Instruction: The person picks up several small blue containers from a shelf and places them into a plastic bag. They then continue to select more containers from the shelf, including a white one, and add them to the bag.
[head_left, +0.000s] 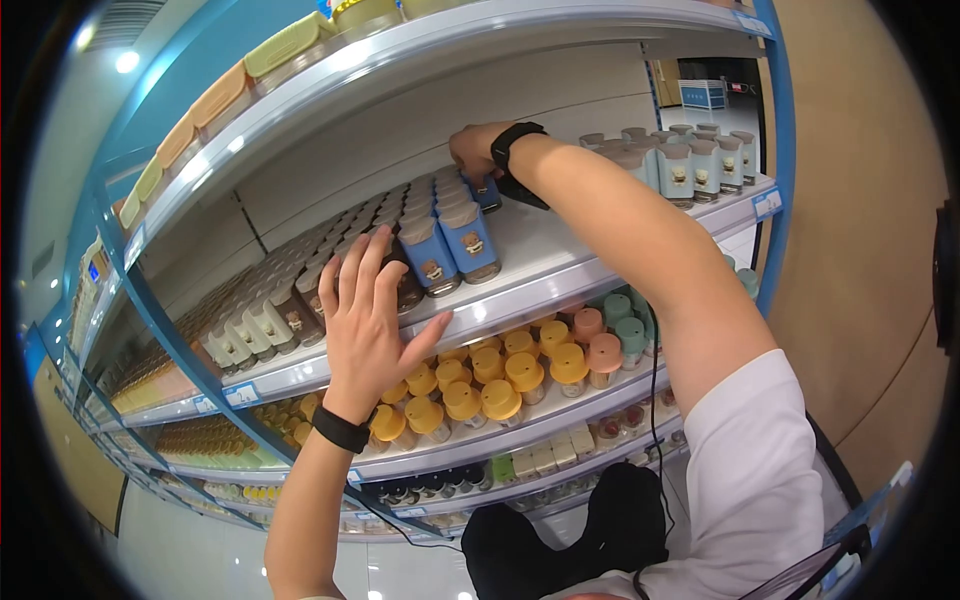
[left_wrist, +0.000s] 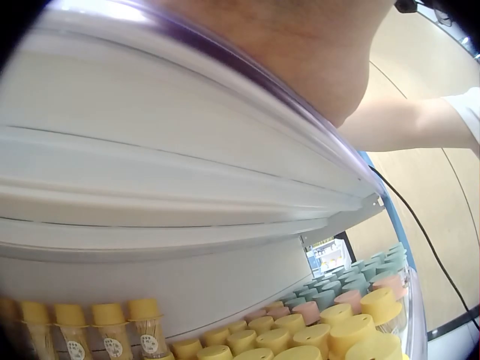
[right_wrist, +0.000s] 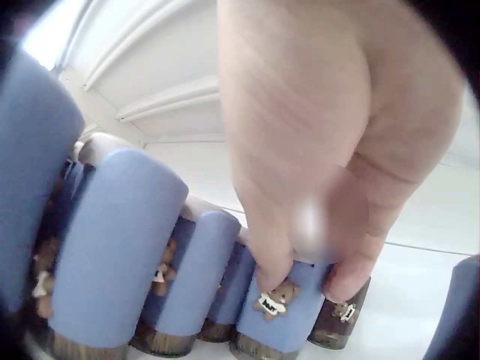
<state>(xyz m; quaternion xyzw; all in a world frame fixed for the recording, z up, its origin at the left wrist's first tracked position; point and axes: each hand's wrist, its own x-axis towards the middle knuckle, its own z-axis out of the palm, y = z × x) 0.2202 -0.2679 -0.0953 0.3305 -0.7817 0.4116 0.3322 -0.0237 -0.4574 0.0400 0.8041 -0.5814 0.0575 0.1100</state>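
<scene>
Deep on the middle shelf, my right hand pinches a blue toothpick jar with a bear on its front. In the right wrist view the thumb and a finger come down on either side of its top. A dark brown jar stands just behind. Beside the hand runs a row of blue jars with grey-brown lids. My left hand has its fingers spread over the shelf's front edge, fingertips right at the dark brown jars. In the left wrist view only its palm side shows.
Packed rows of brown and white jars fill the shelf leftward. Pale blue jars stand at the right end. Below are yellow-lidded jars, with pink and green ones. An upper shelf overhangs my hands, and a blue post bounds the right.
</scene>
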